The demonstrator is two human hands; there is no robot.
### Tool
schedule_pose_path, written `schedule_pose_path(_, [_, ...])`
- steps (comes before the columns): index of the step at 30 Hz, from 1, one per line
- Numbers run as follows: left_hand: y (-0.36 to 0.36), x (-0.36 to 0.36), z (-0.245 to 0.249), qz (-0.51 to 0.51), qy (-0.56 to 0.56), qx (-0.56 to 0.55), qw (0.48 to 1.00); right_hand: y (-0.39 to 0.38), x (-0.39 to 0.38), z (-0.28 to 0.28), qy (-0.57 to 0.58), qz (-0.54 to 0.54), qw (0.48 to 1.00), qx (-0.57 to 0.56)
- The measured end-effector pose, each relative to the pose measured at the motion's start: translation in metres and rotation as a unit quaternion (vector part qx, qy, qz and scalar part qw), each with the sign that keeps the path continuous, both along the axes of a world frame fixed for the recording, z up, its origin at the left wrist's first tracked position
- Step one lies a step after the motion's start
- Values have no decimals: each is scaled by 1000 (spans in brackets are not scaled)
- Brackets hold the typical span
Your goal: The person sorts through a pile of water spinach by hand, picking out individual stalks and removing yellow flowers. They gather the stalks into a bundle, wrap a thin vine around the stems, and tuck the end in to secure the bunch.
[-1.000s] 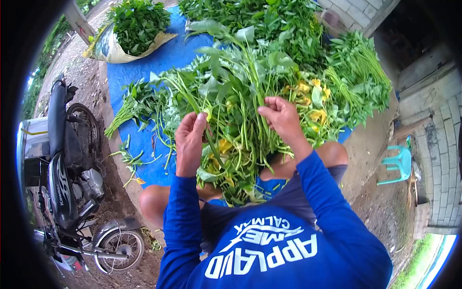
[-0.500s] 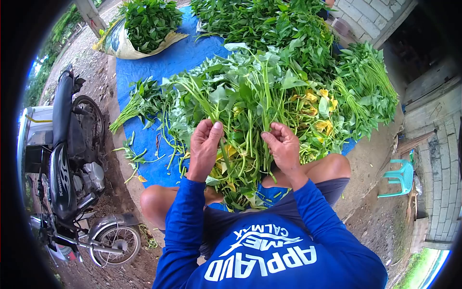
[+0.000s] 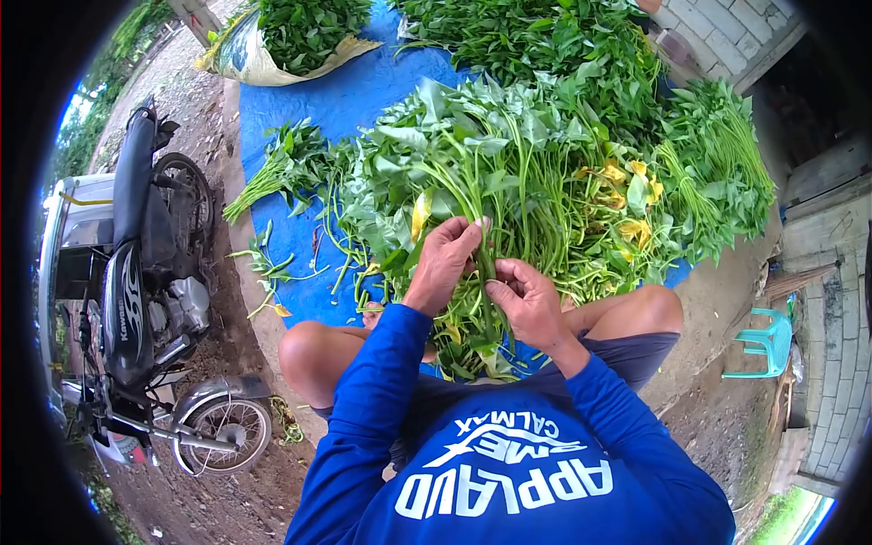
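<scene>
Nearest, below the fingers, is the wearer's blue long-sleeved shirt point(image 3: 509, 463) with white lettering, and the bent knees stand out to either side. The left hand point(image 3: 445, 265) pinches a few leafy green stems point(image 3: 474, 196) between thumb and forefinger, the leaves fanning out above its fingertips. The right hand point(image 3: 530, 307) sits just below and beside it, thumb and curled fingers pressed together on the same stalks lower down. A yellow leaf point(image 3: 421, 216) shows just left of the left fingertips.

The step in hand looks like bringing stems together and lining them up. The next move seems to call for a light, steady pinch in one hand, leaving the other free to adjust the stalks without bruising them.

Just beyond the fingers lies the loose pile of cut greens point(image 3: 536, 168), with yellowed leaves point(image 3: 636, 231) to their right. Farther out, a small bundle point(image 3: 283, 168) lies to the left and long-stemmed bundles point(image 3: 718, 168) to the right, near the edge of the blue tarp point(image 3: 272, 116). Farthest ahead are a dense heap of greens point(image 3: 545, 41) and a filled sack point(image 3: 313, 68). Well apart from the fingers, a Kawasaki motorcycle point(image 3: 132, 313) stands left and a turquoise plastic chair point(image 3: 767, 343) right.
</scene>
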State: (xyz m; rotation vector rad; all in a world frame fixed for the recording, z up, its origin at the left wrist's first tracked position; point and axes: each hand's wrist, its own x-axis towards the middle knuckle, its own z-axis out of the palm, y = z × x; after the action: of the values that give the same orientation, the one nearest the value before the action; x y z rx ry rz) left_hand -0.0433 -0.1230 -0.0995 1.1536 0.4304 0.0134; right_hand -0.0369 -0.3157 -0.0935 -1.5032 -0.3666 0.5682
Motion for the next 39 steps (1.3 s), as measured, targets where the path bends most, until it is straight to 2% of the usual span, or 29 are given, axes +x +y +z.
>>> schedule_pose_path(2, [-1,1,-9,-3,6,-9,1000,-4,7,-10,-27,25,998,-41])
schedule_pose_path(3, [-6,-1,1,29,-18,-4,999,-4,11,6,-105,28,988,-110])
schedule_pose_path(6, [-5,1,-10,25,-55,87,994,13,21,48,-218,-97,957,-168])
schedule_pose_path(8, [-10,0,-16,15,-76,55,995,36,40,53,-331,-146,919,-158])
schedule_pose_path(12, [-11,0,-12,-4,-147,20,989,53,50,41,-379,-62,919,-87])
schedule_pose_path(15, [8,-2,-24,14,-84,-2,996,43,29,35,-331,-9,943,-12])
schedule_pose_path(16, [13,3,-26,38,-64,-62,995,39,23,31,-319,13,947,20])
schedule_pose_path(18, [16,-4,-14,40,-19,-20,999,28,9,27,-276,67,959,23])
schedule_pose_path(19, [20,-3,-9,76,-17,0,997,23,1,30,-248,85,965,31])
schedule_pose_path(20, [30,-1,-19,97,-26,-66,993,18,-7,34,-220,102,969,39])
schedule_pose_path(21, [37,1,-17,130,-17,-84,988,11,-15,38,-193,132,971,51])
schedule_pose_path(24, [49,4,7,203,-23,-98,974,-12,9,38,-276,12,958,77])
schedule_pose_path(25, [59,-1,5,179,-33,-111,977,-28,28,40,-225,-67,972,14])
schedule_pose_path(26, [59,-5,14,169,-38,-108,979,-37,56,54,-34,-170,985,7])
schedule_pose_path(27, [57,-10,30,158,-44,-106,981,-63,98,46,-84,-207,963,-150])
schedule_pose_path(28, [54,-13,40,146,-51,-104,982,-84,123,10,-274,-283,823,-409])
schedule_pose_path(30, [53,-8,37,131,-42,-113,984,-92,152,-21,-377,-299,696,-533])
schedule_pose_path(32, [55,-2,27,120,-10,-123,985,-61,168,-22,-253,-216,887,-321])
schedule_pose_path(34, [41,4,25,163,1,-34,986,-11,167,-29,-241,-96,876,-406])
schedule_pose_path(39, [34,-7,24,111,-37,6,993,35,175,-48,-277,-67,846,-450])
